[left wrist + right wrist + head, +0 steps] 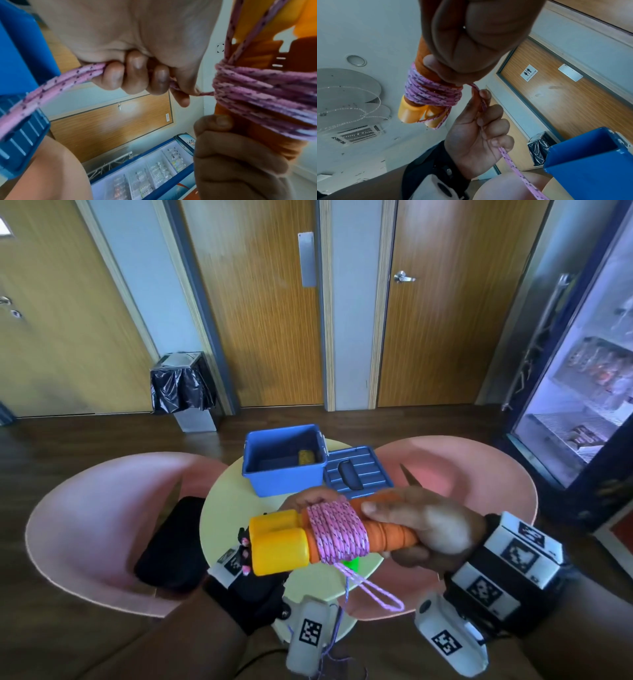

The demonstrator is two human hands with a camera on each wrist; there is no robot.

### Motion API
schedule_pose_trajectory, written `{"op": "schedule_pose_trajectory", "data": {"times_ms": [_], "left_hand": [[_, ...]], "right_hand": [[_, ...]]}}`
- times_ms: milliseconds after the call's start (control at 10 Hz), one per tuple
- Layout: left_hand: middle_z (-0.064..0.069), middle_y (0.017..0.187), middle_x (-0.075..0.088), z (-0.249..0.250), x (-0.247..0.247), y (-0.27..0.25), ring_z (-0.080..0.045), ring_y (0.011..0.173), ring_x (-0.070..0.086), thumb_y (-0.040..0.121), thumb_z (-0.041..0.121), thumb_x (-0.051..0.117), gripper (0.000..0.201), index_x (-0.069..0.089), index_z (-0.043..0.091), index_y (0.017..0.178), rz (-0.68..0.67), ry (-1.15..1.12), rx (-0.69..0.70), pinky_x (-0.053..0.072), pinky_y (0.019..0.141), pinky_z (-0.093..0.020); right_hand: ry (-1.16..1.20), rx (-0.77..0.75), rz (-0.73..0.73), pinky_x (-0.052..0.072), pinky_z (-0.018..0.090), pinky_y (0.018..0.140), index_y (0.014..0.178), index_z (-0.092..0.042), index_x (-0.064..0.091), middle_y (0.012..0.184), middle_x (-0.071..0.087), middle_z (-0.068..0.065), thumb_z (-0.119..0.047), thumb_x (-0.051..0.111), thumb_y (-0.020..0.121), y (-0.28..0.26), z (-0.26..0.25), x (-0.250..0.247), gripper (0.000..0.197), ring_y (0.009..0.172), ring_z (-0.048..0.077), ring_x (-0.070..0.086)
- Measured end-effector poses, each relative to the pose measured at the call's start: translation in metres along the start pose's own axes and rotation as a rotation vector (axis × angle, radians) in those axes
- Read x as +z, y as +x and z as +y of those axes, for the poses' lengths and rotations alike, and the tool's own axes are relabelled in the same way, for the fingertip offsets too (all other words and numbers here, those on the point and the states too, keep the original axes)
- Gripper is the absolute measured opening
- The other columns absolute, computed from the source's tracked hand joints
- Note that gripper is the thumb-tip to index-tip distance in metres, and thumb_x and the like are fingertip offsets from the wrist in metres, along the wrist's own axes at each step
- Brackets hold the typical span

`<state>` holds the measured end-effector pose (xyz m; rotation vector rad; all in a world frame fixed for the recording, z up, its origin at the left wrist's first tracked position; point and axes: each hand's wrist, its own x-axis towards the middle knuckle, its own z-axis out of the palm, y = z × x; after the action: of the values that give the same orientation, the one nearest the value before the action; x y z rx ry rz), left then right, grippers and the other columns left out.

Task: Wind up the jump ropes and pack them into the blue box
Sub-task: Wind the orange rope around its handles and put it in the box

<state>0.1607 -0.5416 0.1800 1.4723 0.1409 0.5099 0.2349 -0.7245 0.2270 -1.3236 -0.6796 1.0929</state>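
Note:
Two orange jump-rope handles point(387, 534) with yellow caps point(277, 542) lie side by side above the table, and a pink speckled rope point(337, 530) is coiled tightly round them. My right hand point(428, 529) grips the orange ends, its thumb near the coil. My left hand point(305, 498) reaches up behind the coil; in the left wrist view its fingers point(137, 73) curl round the doubled loose rope end. A loose loop point(376, 594) hangs below the handles. The open blue box point(284, 481) stands on the table beyond the hands, with a yellowish bundle point(305, 457) inside.
The box's blue lid point(356, 470) lies to the right of the box on the round pale-yellow table point(233, 508). Pink chairs point(102, 525) flank the table, and the left one holds a black bag point(171, 542). A glass-door fridge point(582, 371) stands at the right.

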Motion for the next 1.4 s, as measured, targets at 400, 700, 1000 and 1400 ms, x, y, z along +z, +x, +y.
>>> {"op": "schedule_pose_trajectory", "data": {"times_ms": [400,700,1000,1400], "left_hand": [[0.007,0.047,0.03,-0.013,0.032,-0.038,-0.013,0.045,0.021,0.082,0.024,0.05,0.029,0.047,0.02,0.053,-0.028,-0.048,-0.267,0.015,0.047,-0.03],[0.009,0.043,0.037,-0.001,0.037,-0.037,-0.007,0.038,0.034,0.099,0.003,0.037,0.052,0.05,0.024,0.052,0.027,0.06,-0.285,0.029,0.044,-0.022],[-0.005,0.06,0.054,-0.01,0.025,-0.05,-0.017,0.058,0.05,0.096,0.02,0.046,0.031,0.06,0.01,0.071,-0.162,0.104,-0.293,0.046,0.064,-0.028],[0.024,0.067,0.062,0.03,-0.024,0.001,0.005,0.062,0.055,0.083,0.022,0.076,0.009,0.071,0.03,0.085,-0.561,0.842,-0.03,0.039,0.06,-0.013]], "right_hand": [[-0.089,-0.216,0.353,0.027,0.021,0.039,0.089,0.016,0.055,0.053,0.045,0.02,-0.042,0.063,0.086,0.02,0.015,0.014,0.058,0.034,0.017,0.034],[-0.364,-0.265,0.62,0.034,0.021,0.039,0.076,-0.001,0.057,0.036,0.044,0.0,-0.038,0.054,0.097,0.025,0.018,0.023,0.043,0.031,0.013,0.04],[-0.61,-0.232,0.92,0.04,0.028,0.058,0.08,-0.017,0.056,0.063,0.059,-0.003,-0.045,0.062,0.087,0.036,0.03,-0.008,0.03,0.057,0.013,0.056],[-1.152,0.007,0.363,0.045,0.035,0.074,0.095,-0.023,0.046,0.079,0.058,-0.006,-0.045,0.065,0.084,0.018,0.009,0.001,0.031,0.077,0.018,0.056]]}}
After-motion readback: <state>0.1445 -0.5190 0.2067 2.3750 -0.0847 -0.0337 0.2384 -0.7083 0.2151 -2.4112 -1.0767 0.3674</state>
